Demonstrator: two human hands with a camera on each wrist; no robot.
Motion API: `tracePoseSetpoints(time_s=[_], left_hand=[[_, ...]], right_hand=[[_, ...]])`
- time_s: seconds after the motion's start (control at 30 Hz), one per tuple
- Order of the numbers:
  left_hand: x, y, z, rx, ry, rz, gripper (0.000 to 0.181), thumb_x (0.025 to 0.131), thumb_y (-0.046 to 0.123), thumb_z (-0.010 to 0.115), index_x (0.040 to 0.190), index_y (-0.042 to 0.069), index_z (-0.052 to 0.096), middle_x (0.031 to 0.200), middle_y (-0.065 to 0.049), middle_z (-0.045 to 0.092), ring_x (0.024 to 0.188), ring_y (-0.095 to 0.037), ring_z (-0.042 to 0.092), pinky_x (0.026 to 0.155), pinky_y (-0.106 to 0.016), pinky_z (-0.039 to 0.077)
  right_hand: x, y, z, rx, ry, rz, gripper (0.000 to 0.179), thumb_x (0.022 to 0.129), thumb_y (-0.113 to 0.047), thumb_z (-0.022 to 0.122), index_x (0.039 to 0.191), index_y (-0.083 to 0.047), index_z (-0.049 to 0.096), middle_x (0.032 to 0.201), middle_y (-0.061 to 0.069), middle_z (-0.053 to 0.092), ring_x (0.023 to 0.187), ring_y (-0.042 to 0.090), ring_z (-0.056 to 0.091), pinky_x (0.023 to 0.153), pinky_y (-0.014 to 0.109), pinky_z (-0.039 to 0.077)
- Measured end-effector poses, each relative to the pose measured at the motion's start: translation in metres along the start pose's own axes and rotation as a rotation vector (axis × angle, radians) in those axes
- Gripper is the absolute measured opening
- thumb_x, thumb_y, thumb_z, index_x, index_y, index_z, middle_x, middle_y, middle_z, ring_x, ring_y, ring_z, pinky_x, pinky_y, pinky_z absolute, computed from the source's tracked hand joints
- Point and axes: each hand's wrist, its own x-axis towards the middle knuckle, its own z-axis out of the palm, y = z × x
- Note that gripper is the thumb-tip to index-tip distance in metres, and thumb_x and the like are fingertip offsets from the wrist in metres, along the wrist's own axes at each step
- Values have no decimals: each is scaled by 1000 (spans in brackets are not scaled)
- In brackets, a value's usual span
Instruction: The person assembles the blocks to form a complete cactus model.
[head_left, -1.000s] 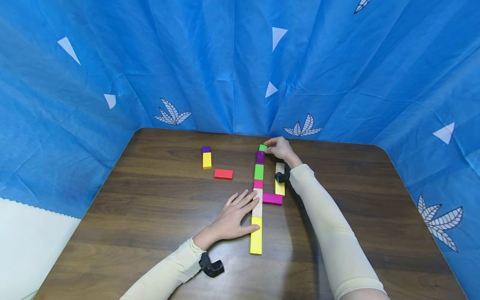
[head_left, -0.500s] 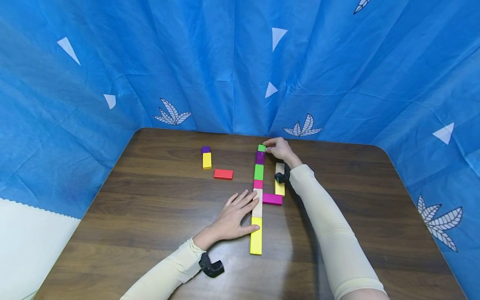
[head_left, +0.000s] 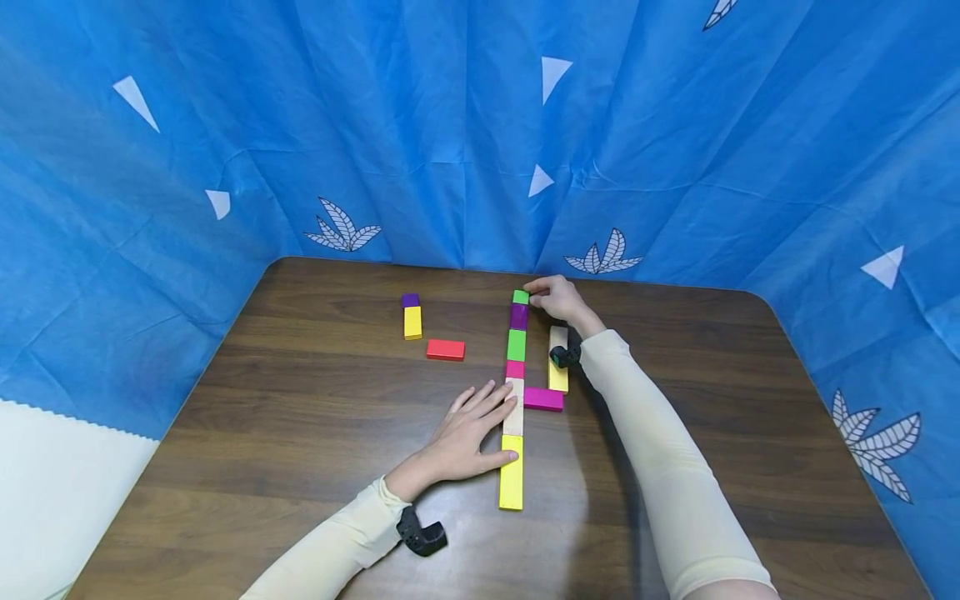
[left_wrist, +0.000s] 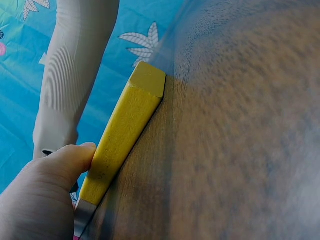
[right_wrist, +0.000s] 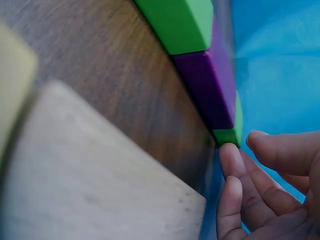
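A straight row of blocks runs away from me in the head view: a long yellow block (head_left: 511,483), a pale wooden block (head_left: 513,421), a pink block (head_left: 515,369), a green block (head_left: 517,345), a purple block (head_left: 519,317) and a small green block (head_left: 521,297) at the far end. My left hand (head_left: 467,437) lies spread, fingertips on the pale block and thumb (left_wrist: 82,155) against the yellow one. My right hand (head_left: 557,297) is beside the small green block; in the right wrist view a fingertip touches its end, with the thumb apart from it.
A magenta block (head_left: 543,399) juts right from the row. Beyond it lie a light yellow block (head_left: 558,380) and a wooden block (head_left: 558,336), under the right wrist. Left are a red block (head_left: 446,350), a yellow block (head_left: 412,322) and a dark purple block (head_left: 410,300). Blue cloth hangs behind.
The small green block has slid slightly left, into line with the purple block, and my right fingertips have moved left with it. My left hand has stayed on the row.
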Motion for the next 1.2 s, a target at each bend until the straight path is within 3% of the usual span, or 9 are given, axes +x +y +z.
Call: tracePoseSetpoints(time_s=[0.3, 0.6, 0.77, 0.93, 1.2], left_hand=[[0, 0, 2, 0, 11, 12, 80, 89, 57, 58, 153, 15, 35, 162, -1, 25, 150, -29, 21, 120, -53, 17], [0, 0, 0, 4, 32, 31, 78, 88, 54, 60, 151, 12, 38, 161, -4, 28, 149, -31, 25, 119, -53, 19], [0, 0, -2, 2, 24, 15, 79, 88, 54, 60, 152, 13, 37, 161, -3, 28, 150, -30, 24, 119, -53, 18], [1, 0, -1, 3, 25, 15, 79, 88, 55, 60, 152, 13, 37, 161, -3, 29, 149, -31, 24, 119, -54, 19], [2, 1, 0, -5, 10, 2, 79, 88, 55, 59, 152, 14, 36, 161, -2, 28, 150, -30, 23, 119, -54, 18]], right_hand=[[-21, 0, -16, 63, 72, -48, 37, 98, -11, 57, 134, -3, 59, 135, 17, 58, 121, 33, 56, 101, 47, 48], [-72, 12, -25, 81, 220, -143, 44, 95, -20, 63, 136, -6, 57, 137, 16, 56, 127, 34, 52, 104, 50, 44], [-100, 23, -22, 106, 239, -155, 47, 95, -23, 64, 139, -8, 54, 144, 14, 51, 135, 32, 45, 109, 51, 40], [-123, 33, -13, 57, 244, -177, 50, 95, -25, 64, 141, -8, 52, 147, 15, 48, 139, 35, 41, 111, 56, 35], [-141, 49, 1, -15, 231, -239, 49, 95, -23, 64, 141, -8, 53, 149, 14, 46, 141, 35, 39, 113, 57, 30]])
